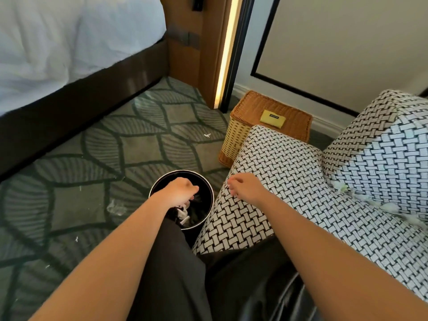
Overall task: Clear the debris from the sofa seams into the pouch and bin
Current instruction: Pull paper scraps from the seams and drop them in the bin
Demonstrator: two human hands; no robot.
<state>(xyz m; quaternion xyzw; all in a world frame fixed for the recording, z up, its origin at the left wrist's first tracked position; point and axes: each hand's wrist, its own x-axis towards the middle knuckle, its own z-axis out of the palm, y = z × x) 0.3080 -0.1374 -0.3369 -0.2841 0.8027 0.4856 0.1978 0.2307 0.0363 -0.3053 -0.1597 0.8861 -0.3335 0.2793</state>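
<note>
Hands first: the left hand [178, 191] hangs over the black bin [204, 193] with its fingers curled down. White scraps [183, 214] lie right beneath them, so I cannot tell whether it grips any, while the right hand [245, 187] rests loosely curled and seemingly empty on the near-left edge of the sofa cushion [289, 172]. This looks like the binning step. Next, a hand must reach right to the white debris [382, 206] left in the seam, with the yellow pouch [271, 117] lying far off on the wicker basket [294, 128].

Soft daylight, wide-angle edge distortion
</note>
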